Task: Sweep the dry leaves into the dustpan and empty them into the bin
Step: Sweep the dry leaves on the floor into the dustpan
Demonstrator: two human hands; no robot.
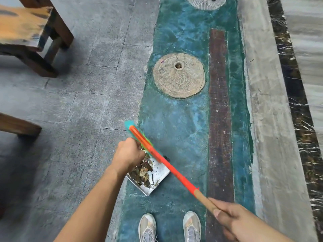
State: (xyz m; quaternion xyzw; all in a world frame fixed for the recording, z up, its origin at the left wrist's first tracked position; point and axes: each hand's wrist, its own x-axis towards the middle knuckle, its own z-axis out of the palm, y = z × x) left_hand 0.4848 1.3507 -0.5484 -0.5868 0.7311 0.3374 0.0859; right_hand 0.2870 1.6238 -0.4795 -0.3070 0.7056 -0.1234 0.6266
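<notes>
A metal dustpan (160, 173) hangs just in front of my shoes, with a pile of dry brown leaves (142, 172) in its left half. My left hand (129, 154) is curled in a fist over the pan's far edge and grips its handle, which the hand hides. My right hand (232, 219) at the lower right holds the wooden end of a broom (173, 169). The broom's orange shaft runs up and left across the pan. Its blurred teal-green bristles (130, 125) lie past my left hand. No bin is in view.
I stand on a teal painted strip with a round stone millstone (179, 75) set in it and a dark plank (219, 110) along its right. Grey paving lies to the left, with wooden bench legs (43, 65) at the upper left. A concrete kerb (272, 119) runs along the right.
</notes>
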